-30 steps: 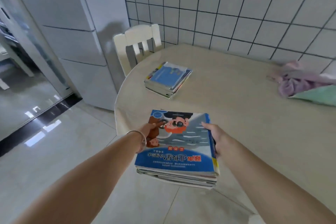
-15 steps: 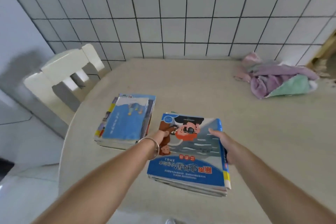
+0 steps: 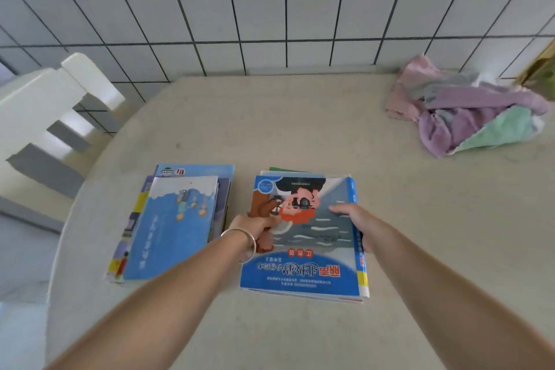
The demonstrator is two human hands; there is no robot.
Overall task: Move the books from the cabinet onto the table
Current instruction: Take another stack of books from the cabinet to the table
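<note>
Blue covers fill your grip: your left hand [image 3: 255,225] and right hand [image 3: 356,224] clamp the opposite long edges of the book stack [image 3: 306,237], each thumb lying on the top cover with the fingers curled under or round the edge, so both hands are closed on the stack. It sits low over the beige surface [image 3: 300,123], just beside the second book pile [image 3: 174,222] to its left, with a narrow gap between the two. Whether its underside already rests on the surface you cannot tell from here; the near corner looks down or very nearly so.

The step in hand seems to be setting this load down. Next you would need to let the weight settle flat, slide your fingers out from beneath without dragging the lower books askew, then lift both hands clear.

Your fingers under the stack are hidden, as is the number of books in it; only thin page edges show at the near side. A green corner peeks out at the far end. The cabinet is out of view. A bundle of cloths [image 3: 468,117] lies well apart at the far right, and a white chair [image 3: 54,105] stands at the left edge.
</note>
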